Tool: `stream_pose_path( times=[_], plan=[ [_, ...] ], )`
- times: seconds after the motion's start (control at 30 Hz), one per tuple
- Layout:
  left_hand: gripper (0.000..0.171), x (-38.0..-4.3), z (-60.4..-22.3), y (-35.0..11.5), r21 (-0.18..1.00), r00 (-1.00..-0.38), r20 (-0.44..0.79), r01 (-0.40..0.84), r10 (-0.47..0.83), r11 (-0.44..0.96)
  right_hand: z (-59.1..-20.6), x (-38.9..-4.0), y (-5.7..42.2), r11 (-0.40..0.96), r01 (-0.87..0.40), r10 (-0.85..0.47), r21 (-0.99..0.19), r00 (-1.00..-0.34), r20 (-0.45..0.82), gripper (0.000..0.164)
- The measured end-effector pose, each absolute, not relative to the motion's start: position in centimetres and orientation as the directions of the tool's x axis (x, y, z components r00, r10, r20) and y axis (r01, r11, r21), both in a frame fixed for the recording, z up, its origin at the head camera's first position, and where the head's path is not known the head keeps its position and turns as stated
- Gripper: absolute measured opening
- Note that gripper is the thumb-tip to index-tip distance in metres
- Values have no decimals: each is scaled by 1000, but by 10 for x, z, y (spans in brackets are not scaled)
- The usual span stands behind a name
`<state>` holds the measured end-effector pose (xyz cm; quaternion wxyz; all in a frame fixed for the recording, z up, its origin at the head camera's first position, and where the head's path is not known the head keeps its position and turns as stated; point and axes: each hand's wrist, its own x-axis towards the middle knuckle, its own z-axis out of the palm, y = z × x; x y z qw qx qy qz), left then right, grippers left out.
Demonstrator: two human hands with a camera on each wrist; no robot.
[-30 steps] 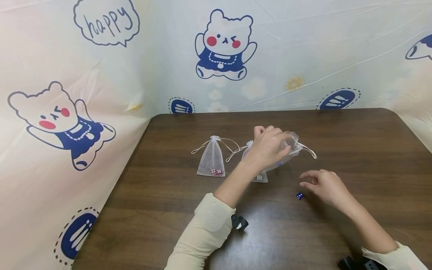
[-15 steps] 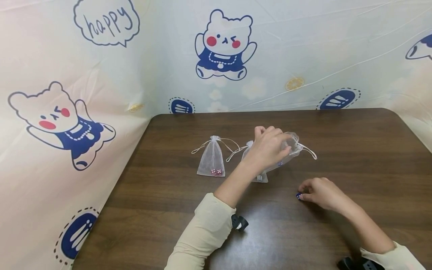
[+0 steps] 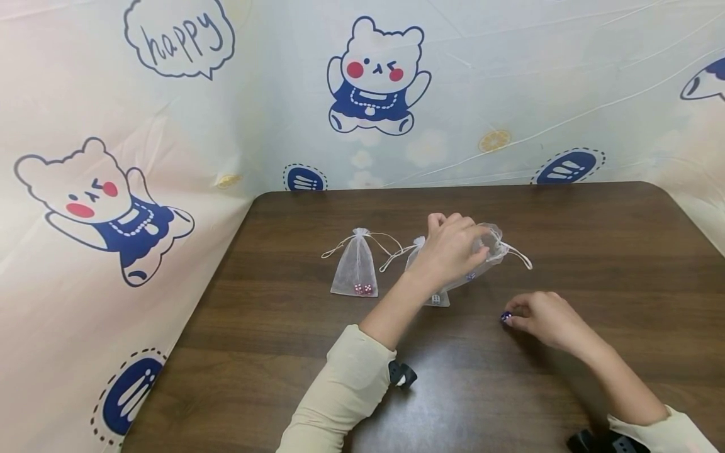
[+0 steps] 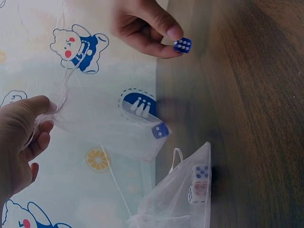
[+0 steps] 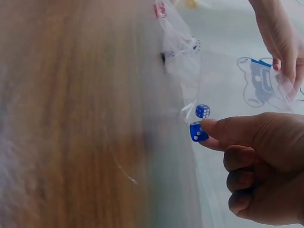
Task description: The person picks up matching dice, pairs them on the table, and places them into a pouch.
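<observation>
My right hand [image 3: 546, 318] pinches a blue die [image 5: 198, 131] with white pips between thumb and forefinger, low over the table. The same blue die [image 4: 182, 45] shows at the fingertips in the left wrist view. At the back, my left hand [image 3: 453, 245] grips the neck of a sheer white drawstring bag [image 3: 491, 258]. One blue die [image 4: 160, 130] lies in that bag's bottom corner. Partly hidden behind my left forearm is a second sheer bag [image 4: 175, 194] with white dice [image 4: 198, 183] inside.
Left of my left arm, another sheer drawstring bag [image 3: 354, 267] stands with red dice [image 3: 363, 289] in it. The brown wooden table [image 3: 255, 352] reaches back to a patterned cloth backdrop [image 3: 272, 94]. Black cameras are strapped at both wrists.
My right hand has come down to the blue die on the table, pinched it and moved it slightly back. The left hand and its bag have stayed in place.
</observation>
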<state>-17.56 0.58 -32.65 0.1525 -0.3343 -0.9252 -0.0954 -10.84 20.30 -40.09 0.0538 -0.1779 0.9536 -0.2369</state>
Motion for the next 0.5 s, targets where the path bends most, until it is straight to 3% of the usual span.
stream_pose_path(
  times=[0.5],
  plan=[
    [31,-174,-327,6,93,-739,327,646,590,758,-393,-109,207,825,-309,-258,-473,-951,169,16]
  ],
)
